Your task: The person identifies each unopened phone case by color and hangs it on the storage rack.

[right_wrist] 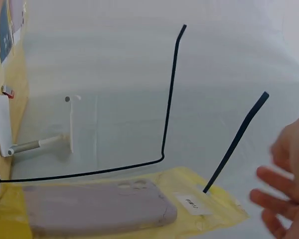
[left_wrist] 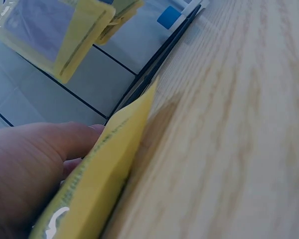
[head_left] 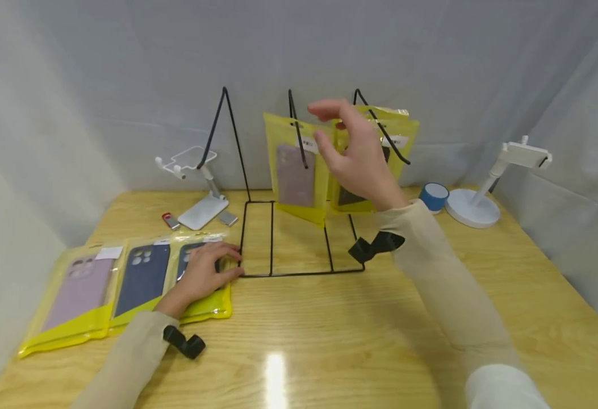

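While my right hand (head_left: 356, 153) hangs loose in the air with fingers spread and nothing in them, it sits just in front of the rack's (head_left: 299, 238) middle and right hooks — the wrist view shows the fingertips (right_wrist: 276, 174) apart, clear of the plastic. My left hand (head_left: 204, 272) lies flat on the table (head_left: 329, 341), fingers straight, pressing the top of the nearest pack (head_left: 204, 278); from the wrist camera I see its yellow edge (left_wrist: 107, 164) against my fingers, not pinched.

Packs — yellow sleeves with phone cases inside. One with a pale mauve case (head_left: 295, 170) hangs on the middle hook; at least one more (head_left: 375, 159) hangs on the right hook, partly hidden behind my hand, so I cannot count them. The left hook (head_left: 224, 130) is bare. Three packs lie flat in a row at the left: the one under my hand, a dark blue one (head_left: 142, 278) beside it, a mauve one (head_left: 79, 289) at the far end.

My reading: hanging is partway done — the right hand is free at the hooks, the left is on the next pack to go. The next move calls for curling the left fingers under that pack's edge to lift it off the table, then finding the hang hole at its top and threading it over a hook tip, likely the bare left one.

Further out: a white phone stand (head_left: 196, 193) and a red drive (head_left: 170, 220) behind the flat packs, a blue tape roll (head_left: 434, 197) and a second white stand (head_left: 483, 193) at the right, grey cloth (head_left: 125, 68) all round.
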The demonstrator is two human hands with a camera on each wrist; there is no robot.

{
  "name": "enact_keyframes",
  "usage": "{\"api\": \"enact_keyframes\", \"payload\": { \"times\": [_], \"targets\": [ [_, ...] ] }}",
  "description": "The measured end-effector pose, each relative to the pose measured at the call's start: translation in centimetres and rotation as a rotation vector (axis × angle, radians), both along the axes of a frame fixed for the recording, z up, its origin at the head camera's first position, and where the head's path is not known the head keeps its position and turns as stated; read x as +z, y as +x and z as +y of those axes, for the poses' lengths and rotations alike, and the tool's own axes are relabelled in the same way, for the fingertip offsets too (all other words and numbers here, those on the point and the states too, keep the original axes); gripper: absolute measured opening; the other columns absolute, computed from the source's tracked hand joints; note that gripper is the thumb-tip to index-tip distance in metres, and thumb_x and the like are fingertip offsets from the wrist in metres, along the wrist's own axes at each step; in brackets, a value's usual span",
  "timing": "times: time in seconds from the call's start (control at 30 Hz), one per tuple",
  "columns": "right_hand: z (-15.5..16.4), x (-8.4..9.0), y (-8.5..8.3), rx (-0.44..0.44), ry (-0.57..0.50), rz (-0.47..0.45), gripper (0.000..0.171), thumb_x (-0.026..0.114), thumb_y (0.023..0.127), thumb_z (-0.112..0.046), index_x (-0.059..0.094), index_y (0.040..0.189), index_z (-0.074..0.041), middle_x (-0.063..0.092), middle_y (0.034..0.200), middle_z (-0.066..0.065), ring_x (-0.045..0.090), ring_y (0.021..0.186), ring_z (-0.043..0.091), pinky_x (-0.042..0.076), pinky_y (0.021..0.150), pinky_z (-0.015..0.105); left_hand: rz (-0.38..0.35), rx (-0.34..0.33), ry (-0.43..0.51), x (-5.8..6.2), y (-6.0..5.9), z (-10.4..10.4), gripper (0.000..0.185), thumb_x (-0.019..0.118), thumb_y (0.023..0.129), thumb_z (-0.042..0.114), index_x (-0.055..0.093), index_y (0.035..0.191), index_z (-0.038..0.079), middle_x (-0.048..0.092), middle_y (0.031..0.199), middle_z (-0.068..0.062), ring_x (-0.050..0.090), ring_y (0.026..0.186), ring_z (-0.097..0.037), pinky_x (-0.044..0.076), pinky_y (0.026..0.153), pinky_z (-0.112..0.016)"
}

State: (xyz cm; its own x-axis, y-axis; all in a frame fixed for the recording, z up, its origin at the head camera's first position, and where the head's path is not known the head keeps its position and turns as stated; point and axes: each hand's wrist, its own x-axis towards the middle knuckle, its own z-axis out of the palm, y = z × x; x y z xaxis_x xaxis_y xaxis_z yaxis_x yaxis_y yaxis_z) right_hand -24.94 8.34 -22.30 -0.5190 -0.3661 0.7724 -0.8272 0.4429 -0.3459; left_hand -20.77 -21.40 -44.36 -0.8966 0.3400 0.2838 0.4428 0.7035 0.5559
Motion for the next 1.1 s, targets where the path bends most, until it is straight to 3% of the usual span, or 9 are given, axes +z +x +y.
{"api": "enact_keyframes", "payload": {
  "times": [0.17, 0.33, 0.57, 0.7, 0.8, 0.87, 1.0, 1.1],
  "targets": [
    [0.8, -1.1, 1.1, 0.084, -0.06, 0.17, 0.026, 0.056, 0.091, 0.002, 0.059, 0.117, 0.003, 0.064, 0.117, 0.017, 0.059, 0.105, 0.026, 0.048, 0.083, 0.037, 0.009, -0.005, 0.006, 0.0, 0.0, -0.1, 0.021, 0.076, 0.082, 0.019, 0.071, 0.1, 0.01, 0.064, 0.122, -0.014, 0.052, 0.118, -0.038, 0.026, 0.099, -0.058],
    [1.8, -3.0, 2.9, 0.159, -0.114, 0.128, 0.024, 0.054, 0.089, 0.002, 0.059, 0.112, 0.004, 0.067, 0.111, 0.016, 0.061, 0.099, 0.025, 0.048, 0.078, 0.031, 0.002, -0.006, 0.004, -0.1, 0.0, 0.0, 0.02, 0.076, 0.083, 0.019, 0.071, 0.1, 0.01, 0.064, 0.122, -0.013, 0.052, 0.118, -0.037, 0.026, 0.099, -0.057],
    [3.3, -6.3, 5.0, 0.143, -0.053, 0.058, 0.026, 0.055, 0.089, -0.002, 0.055, 0.114, 0.005, 0.068, 0.109, 0.016, 0.064, 0.092, 0.024, 0.051, 0.074, 0.029, 0.003, -0.006, 0.006, -0.1, -0.2, 0.2, 0.021, 0.076, 0.083, 0.02, 0.071, 0.1, 0.01, 0.064, 0.123, -0.013, 0.052, 0.117, -0.036, 0.026, 0.098, -0.057],
    [4.5, -8.7, 5.3, 0.168, -0.023, -0.043, 0.029, 0.057, 0.09, -0.002, 0.053, 0.118, 0.004, 0.066, 0.112, 0.016, 0.062, 0.091, 0.025, 0.05, 0.075, 0.024, 0.001, -0.005, 0.007, -0.1, -0.4, 0.4, 0.022, 0.076, 0.083, 0.021, 0.07, 0.101, 0.01, 0.064, 0.124, -0.013, 0.052, 0.118, -0.036, 0.026, 0.099, -0.056],
    [5.6, -10.4, 5.7, 0.144, 0.061, -0.157, 0.037, 0.058, 0.092, -0.005, 0.049, 0.127, 0.002, 0.063, 0.119, 0.015, 0.06, 0.097, 0.025, 0.051, 0.076, 0.03, -0.009, -0.006, 0.002, -0.3, -0.3, 0.4, 0.022, 0.075, 0.083, 0.021, 0.07, 0.101, 0.01, 0.064, 0.124, -0.012, 0.052, 0.118, -0.036, 0.026, 0.099, -0.057],
    [6.3, -11.3, 6.1, 0.109, 0.169, -0.264, 0.045, 0.059, 0.095, -0.011, 0.043, 0.136, 0.0, 0.058, 0.128, 0.016, 0.057, 0.105, 0.025, 0.052, 0.078, 0.036, -0.01, -0.01, 0.001, -0.4, -0.3, 0.4, 0.021, 0.076, 0.083, 0.021, 0.071, 0.1, 0.01, 0.064, 0.123, -0.012, 0.052, 0.118, -0.036, 0.026, 0.098, -0.057],
    [7.3, -12.6, 6.6, 0.033, 0.453, -0.479, 0.066, 0.059, 0.096, -0.03, 0.028, 0.148, -0.005, 0.04, 0.147, 0.016, 0.044, 0.128, 0.03, 0.044, 0.098, 0.049, 0.009, -0.011, 0.013, -0.4, -0.4, 0.4, 0.02, 0.076, 0.082, 0.02, 0.071, 0.099, 0.01, 0.065, 0.122, -0.013, 0.052, 0.118, -0.036, 0.026, 0.099, -0.057],
    [7.9, -13.6, 6.5, 0.026, 0.556, -0.598, 0.073, 0.059, 0.096, -0.036, 0.021, 0.152, -0.009, 0.029, 0.154, 0.016, 0.03, 0.14, 0.035, 0.032, 0.108, 0.055, 0.027, -0.004, 0.017, -0.3, -0.6, 0.4, 0.02, 0.076, 0.082, 0.019, 0.071, 0.098, 0.01, 0.065, 0.121, -0.013, 0.053, 0.117, -0.036, 0.026, 0.099, -0.058]
  ]
}}
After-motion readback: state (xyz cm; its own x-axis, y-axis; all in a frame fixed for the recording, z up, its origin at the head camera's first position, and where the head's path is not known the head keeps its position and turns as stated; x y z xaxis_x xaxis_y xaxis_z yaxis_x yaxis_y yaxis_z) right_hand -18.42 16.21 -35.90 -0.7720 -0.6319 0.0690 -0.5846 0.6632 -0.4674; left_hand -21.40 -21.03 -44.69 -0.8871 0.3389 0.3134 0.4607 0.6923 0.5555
